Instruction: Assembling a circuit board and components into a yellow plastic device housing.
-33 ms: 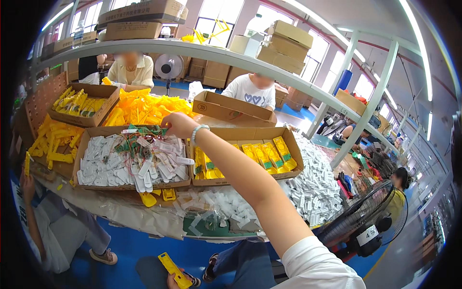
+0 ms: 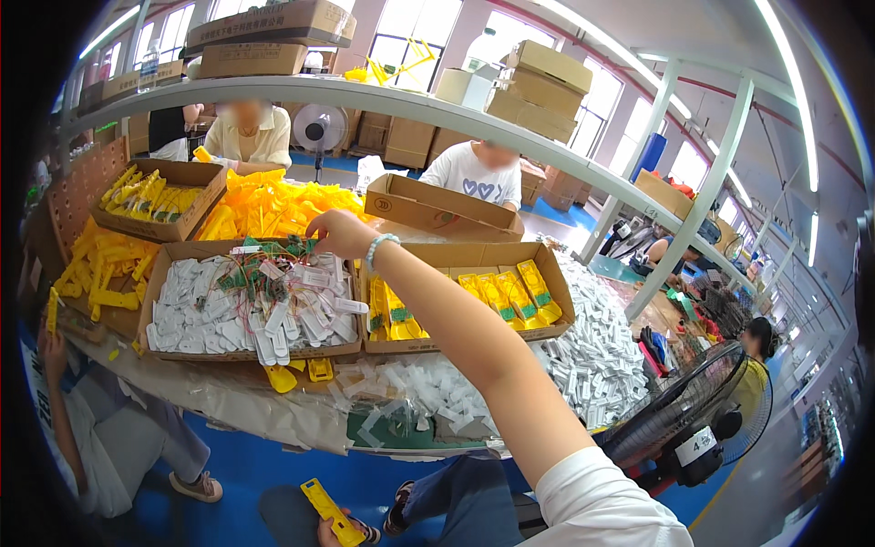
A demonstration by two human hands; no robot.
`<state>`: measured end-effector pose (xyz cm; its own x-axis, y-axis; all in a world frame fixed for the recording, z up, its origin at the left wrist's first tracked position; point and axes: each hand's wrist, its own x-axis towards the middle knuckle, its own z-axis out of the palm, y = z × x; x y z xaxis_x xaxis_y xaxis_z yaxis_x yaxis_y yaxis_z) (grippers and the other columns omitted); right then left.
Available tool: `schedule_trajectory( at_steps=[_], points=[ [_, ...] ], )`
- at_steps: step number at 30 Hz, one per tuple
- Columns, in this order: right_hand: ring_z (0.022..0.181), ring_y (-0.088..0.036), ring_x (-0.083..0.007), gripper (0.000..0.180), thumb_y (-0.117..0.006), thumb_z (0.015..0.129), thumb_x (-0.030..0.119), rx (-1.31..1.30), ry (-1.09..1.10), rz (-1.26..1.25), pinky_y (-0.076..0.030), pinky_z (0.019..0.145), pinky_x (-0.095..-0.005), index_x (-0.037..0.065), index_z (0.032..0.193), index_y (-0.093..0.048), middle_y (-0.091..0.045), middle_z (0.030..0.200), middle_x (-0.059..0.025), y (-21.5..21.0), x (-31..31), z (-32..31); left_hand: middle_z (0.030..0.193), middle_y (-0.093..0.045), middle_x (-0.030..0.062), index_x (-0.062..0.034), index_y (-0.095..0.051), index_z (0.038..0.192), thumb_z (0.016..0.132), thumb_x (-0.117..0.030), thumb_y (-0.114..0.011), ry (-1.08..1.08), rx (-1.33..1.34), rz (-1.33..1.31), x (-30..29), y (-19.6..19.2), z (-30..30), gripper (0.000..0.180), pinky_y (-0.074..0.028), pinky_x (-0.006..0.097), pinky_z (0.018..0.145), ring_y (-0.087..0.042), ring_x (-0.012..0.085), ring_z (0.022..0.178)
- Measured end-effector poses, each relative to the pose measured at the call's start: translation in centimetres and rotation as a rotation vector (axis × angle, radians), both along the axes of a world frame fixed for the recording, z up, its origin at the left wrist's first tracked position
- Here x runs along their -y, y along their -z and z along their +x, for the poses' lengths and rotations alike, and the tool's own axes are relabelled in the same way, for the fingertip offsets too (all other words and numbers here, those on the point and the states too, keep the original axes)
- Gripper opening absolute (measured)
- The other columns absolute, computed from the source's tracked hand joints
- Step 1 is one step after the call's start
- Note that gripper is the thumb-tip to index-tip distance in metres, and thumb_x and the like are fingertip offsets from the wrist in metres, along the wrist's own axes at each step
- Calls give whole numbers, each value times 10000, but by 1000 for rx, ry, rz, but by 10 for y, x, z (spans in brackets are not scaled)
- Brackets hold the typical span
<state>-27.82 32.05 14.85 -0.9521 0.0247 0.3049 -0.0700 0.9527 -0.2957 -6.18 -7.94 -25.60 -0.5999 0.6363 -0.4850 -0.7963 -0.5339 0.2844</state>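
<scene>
Low in the view, my left hand (image 2: 328, 534) grips a long yellow plastic housing (image 2: 326, 507) above my lap. My right arm stretches across the table. At its end my right hand (image 2: 341, 234) has bent fingers at the far edge of a heap of green circuit boards (image 2: 293, 246) with thin red wires. Whatever its fingertips pinch, if anything, cannot be made out. That heap lies on white plastic pieces (image 2: 196, 305) inside a cardboard box (image 2: 255, 352). Beside it, partly behind my forearm, a second cardboard box (image 2: 437, 258) holds yellow housings with green boards (image 2: 504, 299).
Loose white parts (image 2: 597, 356) cover the table's right side; clear plastic pieces (image 2: 437, 385) lie along the front. Yellow parts (image 2: 273, 202) are heaped behind. A shelf beam (image 2: 401, 98) crosses overhead. A black fan (image 2: 702, 410) stands right. Co-workers sit opposite; another at left holds a yellow part (image 2: 52, 310).
</scene>
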Motion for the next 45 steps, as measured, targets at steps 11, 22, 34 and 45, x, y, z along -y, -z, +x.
schedule_trajectory(
  at_steps=[11, 22, 34, 45],
  points=[
    [822, -624, -343, 258, -673, 763, 207, -205, 71, -3, -485, 753, -424, 24, 944, -666, -653, 859, -192, -36, 24, -1, 928, -619, 92, -81, -559, 1110, 845, -306, -557, 35, 21, -76, -4, -43, 1, 348, -488, 358, 551, -598, 236, 743],
    [840, -623, -328, 175, -591, 806, 47, -577, -51, -221, -488, 753, -355, 0, 976, -588, -647, 905, -175, -44, 42, 2, 923, -609, 94, -67, -557, 1109, 839, -310, -569, 7, 130, -48, -13, -41, -1, 363, -487, 357, 583, -586, 238, 749],
    [928, -531, -303, 203, -589, 747, -49, -753, -88, 525, -463, 806, -386, 57, 917, -627, -629, 1002, -76, -61, 55, 48, 947, -591, 97, -131, -489, 1167, 837, -261, -485, -59, 26, -73, -11, -50, -4, 355, -448, 405, 531, -562, 228, 593],
    [1028, -575, -170, 177, -580, 834, -87, -720, -229, -762, -463, 895, -274, -44, 1002, -612, -614, 1086, -119, -32, 114, 123, 942, -564, 163, -44, -438, 1173, 823, -212, -483, 3, -139, 56, -14, -57, -6, 391, -509, 405, 535, -586, 258, 606]
  ],
)
